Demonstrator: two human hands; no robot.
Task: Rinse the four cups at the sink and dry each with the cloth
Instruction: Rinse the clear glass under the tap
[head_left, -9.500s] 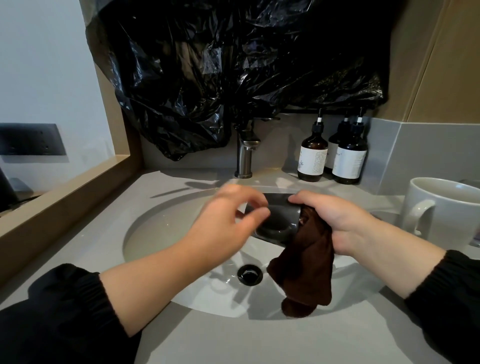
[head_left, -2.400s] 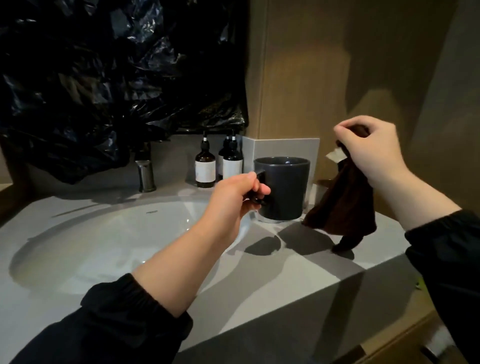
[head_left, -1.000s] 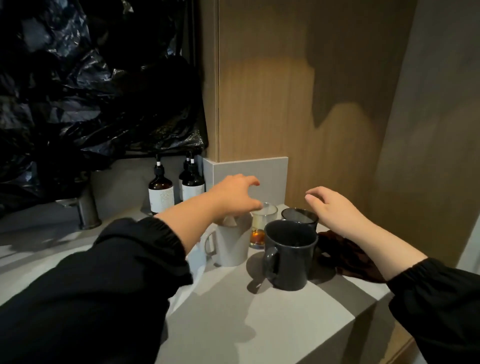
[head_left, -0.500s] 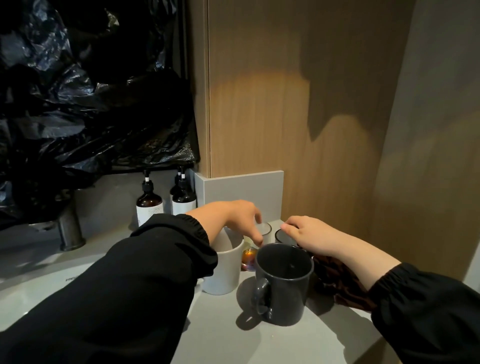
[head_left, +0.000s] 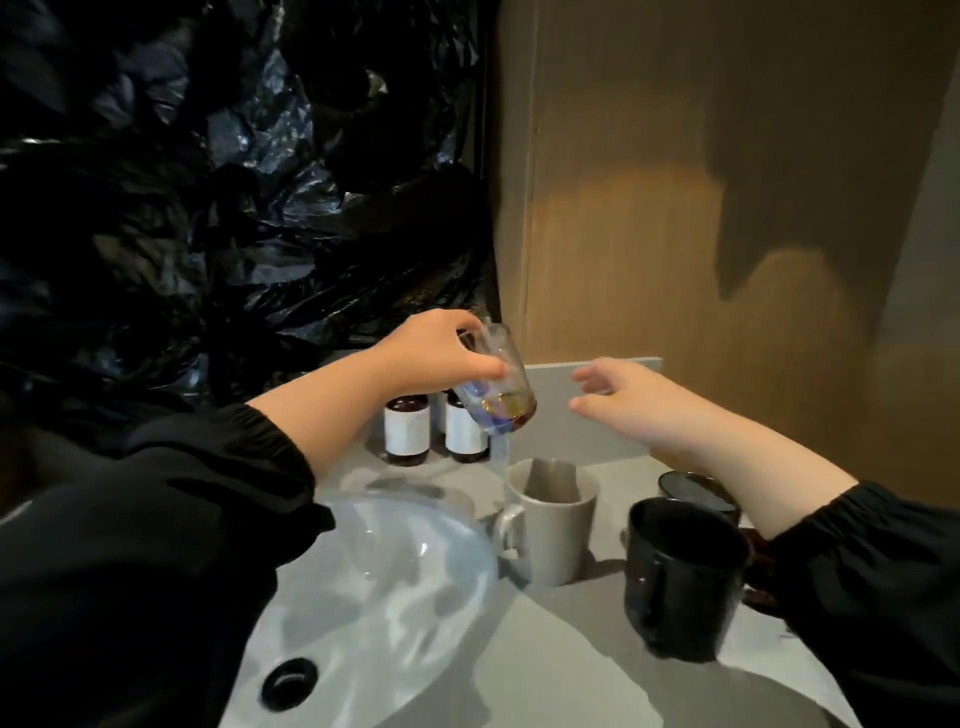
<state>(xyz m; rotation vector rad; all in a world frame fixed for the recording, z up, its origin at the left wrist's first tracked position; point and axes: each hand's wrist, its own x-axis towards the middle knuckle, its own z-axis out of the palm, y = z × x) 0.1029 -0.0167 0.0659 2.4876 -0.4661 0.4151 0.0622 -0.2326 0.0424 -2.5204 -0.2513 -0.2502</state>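
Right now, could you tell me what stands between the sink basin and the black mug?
In the head view, the pale mug stands upright between the sink basin and black mug.

Two labelled brown bottles (head_left: 408, 434) stand on the grey counter (head_left: 545, 670) below crumpled black plastic (head_left: 234, 208).

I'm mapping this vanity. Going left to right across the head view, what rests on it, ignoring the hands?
Sink drain → left brown bottle → right brown bottle → white mug → black mug.

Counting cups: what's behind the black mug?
A dark cup stands behind the black mug, partly covered by the right arm. A sliver of brown cloth shows beside it; the sleeve hides the rest.
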